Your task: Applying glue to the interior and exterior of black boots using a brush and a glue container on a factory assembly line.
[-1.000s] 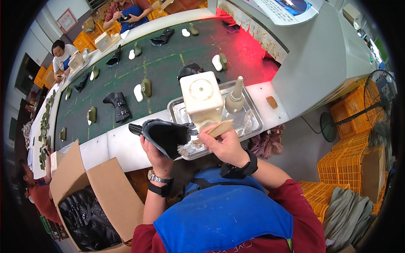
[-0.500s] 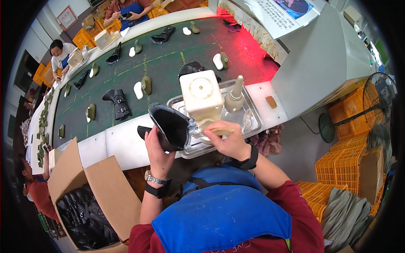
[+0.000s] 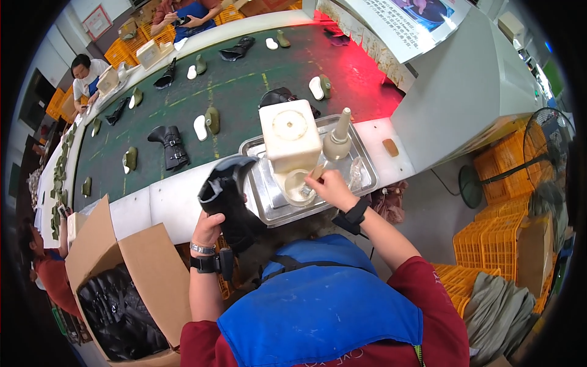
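black boot [image 3: 235,211]: held in left hand [image 3: 209,229] near metal tray [image 3: 268,205], off green belt [image 3: 244,122]. left fingers clamped on boot; right hand [image 3: 331,188] clamped on brush [image 3: 315,172], tip down in pale cup [image 3: 292,183]. brush work judged partway, not finished; coating on boot: cannot tell.

Free room over the near tray rim [image 3: 293,217], but white container [image 3: 291,137] and bottle [image 3: 338,140] beyond
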Demonstrator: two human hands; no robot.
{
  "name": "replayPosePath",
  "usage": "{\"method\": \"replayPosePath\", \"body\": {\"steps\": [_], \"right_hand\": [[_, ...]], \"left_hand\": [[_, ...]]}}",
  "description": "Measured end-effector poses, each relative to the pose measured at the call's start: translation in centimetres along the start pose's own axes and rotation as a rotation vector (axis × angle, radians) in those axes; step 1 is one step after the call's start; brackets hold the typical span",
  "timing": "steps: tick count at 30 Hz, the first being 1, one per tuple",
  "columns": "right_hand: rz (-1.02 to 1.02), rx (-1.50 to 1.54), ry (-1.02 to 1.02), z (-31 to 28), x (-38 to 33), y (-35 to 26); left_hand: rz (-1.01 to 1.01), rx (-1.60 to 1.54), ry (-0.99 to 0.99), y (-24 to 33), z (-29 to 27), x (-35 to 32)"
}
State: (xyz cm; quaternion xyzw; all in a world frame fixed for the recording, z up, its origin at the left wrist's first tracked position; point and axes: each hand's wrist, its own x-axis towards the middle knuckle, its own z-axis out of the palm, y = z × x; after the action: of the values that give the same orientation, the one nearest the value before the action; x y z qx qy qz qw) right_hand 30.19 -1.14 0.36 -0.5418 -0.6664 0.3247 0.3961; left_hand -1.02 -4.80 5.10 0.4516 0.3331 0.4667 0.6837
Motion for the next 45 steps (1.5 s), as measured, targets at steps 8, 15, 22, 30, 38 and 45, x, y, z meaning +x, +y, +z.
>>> {"method": "replayPosePath", "body": {"steps": [8,15,22,30,38,45], "right_hand": [[-0.029,-0.221,-0.223,-0.9,0.6,-0.5],[0.236,0.199,-0.21,-5.4,2.4,-1.2],[-0.174,0.435,-0.274,-5.4,2.1,-14.6],[-0.803,-0.141,-0.366,-2.6,1.9,-15.4],[-0.654,-0.261,-0.321,-3.6,1.6,-13.1],[-0.567,0.208,-0.289,-3.7,1.5,-16.5]], "left_hand": [[-0.225,-0.082,-0.312,-2.5,-0.9,-0.1],[-0.319,0.035,-0.466,-1.5,0.5,0.2],[-0.375,0.052,-0.472,-2.4,0.6,0.7],[-0.394,-0.019,-0.427,-1.8,1.2,0.6],[-0.343,-0.022,-0.419,-1.6,0.7,0.0],[-0.367,0.007,-0.456,-1.5,1.3,0.2]]}}
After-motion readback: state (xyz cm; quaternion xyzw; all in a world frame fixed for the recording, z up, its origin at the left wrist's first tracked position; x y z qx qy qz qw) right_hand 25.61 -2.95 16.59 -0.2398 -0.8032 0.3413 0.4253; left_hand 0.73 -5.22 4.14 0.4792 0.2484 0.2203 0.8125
